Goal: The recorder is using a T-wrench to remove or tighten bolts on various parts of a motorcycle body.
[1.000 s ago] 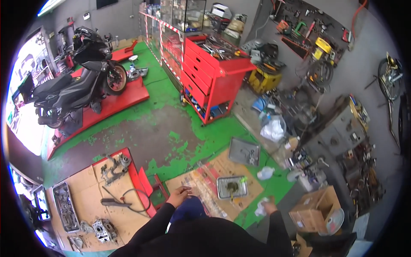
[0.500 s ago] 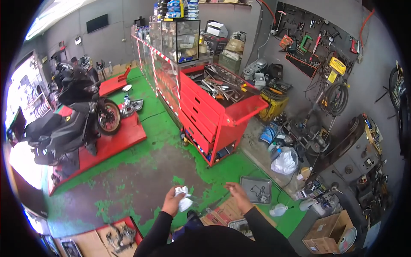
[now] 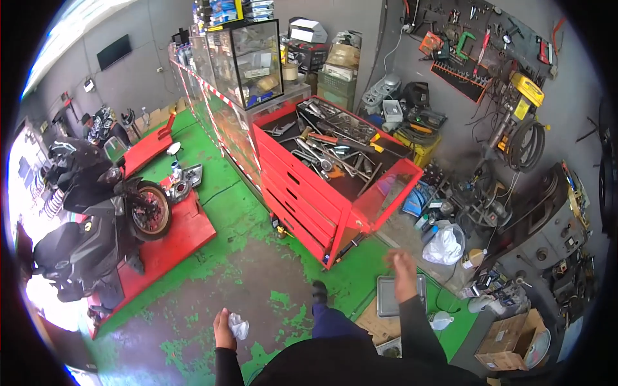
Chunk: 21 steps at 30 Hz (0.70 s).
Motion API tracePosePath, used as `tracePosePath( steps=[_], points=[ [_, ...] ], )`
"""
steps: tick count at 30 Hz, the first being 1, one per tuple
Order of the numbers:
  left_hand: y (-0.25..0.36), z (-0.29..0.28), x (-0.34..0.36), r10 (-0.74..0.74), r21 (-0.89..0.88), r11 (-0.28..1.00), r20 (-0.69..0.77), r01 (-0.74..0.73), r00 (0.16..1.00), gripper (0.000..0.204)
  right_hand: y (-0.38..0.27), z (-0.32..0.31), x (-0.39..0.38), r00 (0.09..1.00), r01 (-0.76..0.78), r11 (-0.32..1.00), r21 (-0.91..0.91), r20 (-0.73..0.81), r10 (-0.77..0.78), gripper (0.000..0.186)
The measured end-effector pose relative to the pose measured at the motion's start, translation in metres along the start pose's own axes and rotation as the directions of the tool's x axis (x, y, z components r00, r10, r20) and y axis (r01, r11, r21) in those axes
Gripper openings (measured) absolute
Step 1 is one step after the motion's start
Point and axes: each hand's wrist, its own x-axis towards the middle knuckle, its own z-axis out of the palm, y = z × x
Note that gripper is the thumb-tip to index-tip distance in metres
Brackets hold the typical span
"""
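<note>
My left hand (image 3: 223, 330) is closed on a crumpled white cloth or wad of plastic (image 3: 239, 326); its exact kind is hard to make out. It is held low, over the worn floor. My right hand (image 3: 403, 276) is raised before me, slightly blurred, with fingers loosely apart and nothing visible in them. Behind it, a grey metal tray (image 3: 389, 310) rests by some flat cardboard (image 3: 376, 323). Beyond both hands stands a red tool cart (image 3: 302, 186), its top full of wrenches, sockets and other hand tools (image 3: 328, 151). My right hand is apart from the cart's near corner.
A black motorcycle (image 3: 96, 238) stands on a red lift platform (image 3: 183, 235) at left. A glass display case (image 3: 257, 64) adjoins the cart. At right are a white plastic bag (image 3: 444, 244), a clear bottle (image 3: 441, 320), an open cardboard box (image 3: 508, 338) and a wall tool board (image 3: 476, 38).
The view has turned and come closer to the red cart, and one of my legs now shows stepping forward. My hands have spread apart, the left lower, the right higher. The white wad stays in my left hand.
</note>
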Motion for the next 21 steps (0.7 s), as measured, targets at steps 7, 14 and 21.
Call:
tracePosePath(
  steps=[7,14,21],
  points=[
    [-0.019,-0.006,0.115,-0.005,0.291,0.955,-0.180,0.058,0.984,0.022,-0.045,0.053,0.212,0.941,0.333,0.927,-0.173,0.003,-0.338,0.018],
    [-0.048,-0.028,0.170,-0.428,0.669,0.552,-0.285,0.498,0.857,0.030,-0.069,0.113,0.378,0.945,0.328,0.842,-0.429,0.139,-0.297,0.011],
    [-0.075,-0.042,0.197,-0.502,0.788,0.347,-0.301,0.508,0.811,0.028,-0.050,0.161,0.443,0.782,0.588,0.496,-0.639,0.606,-0.147,0.012]
  ],
)
